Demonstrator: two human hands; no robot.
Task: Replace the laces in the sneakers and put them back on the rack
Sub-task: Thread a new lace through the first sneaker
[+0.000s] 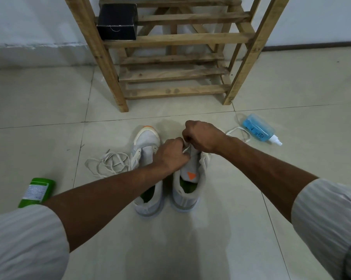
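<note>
At the far left, a green bottle (37, 193) is seen lying on the tiled floor (49, 110). Just right of it a loose lace (108, 161) is heaped in a tangle, touching the side of the first sneaker (147, 141). No lace is seen in the part of this shoe that shows, and its middle is crossed by the left forearm.

The left hand (171, 155) is held over the eyelets of the second sneaker (187, 190), which is marked by an orange triangle on its tongue and stands just beside the first. Its fingers are curled together, and a white lace (186, 148) appears to be pinched at their tips. Close above, almost touching it, the right hand (201, 136) is closed in a fist over the same lace. What lies inside the fist is hidden, and the rest of the lace is trailed out in a loop on the floor towards a blue spray bottle (259, 128).

The step in hand is judged to be the threading of the second sneaker near its toe end, with most of the work left. Next, the lace end needs to be drawn through and the slack pulled even, then crossed to the facing eyelet. The first sneaker remains to be laced. Only then can both be set on the wooden rack (174, 73) behind, where a black box (117, 22) is already kept on an upper shelf.
</note>
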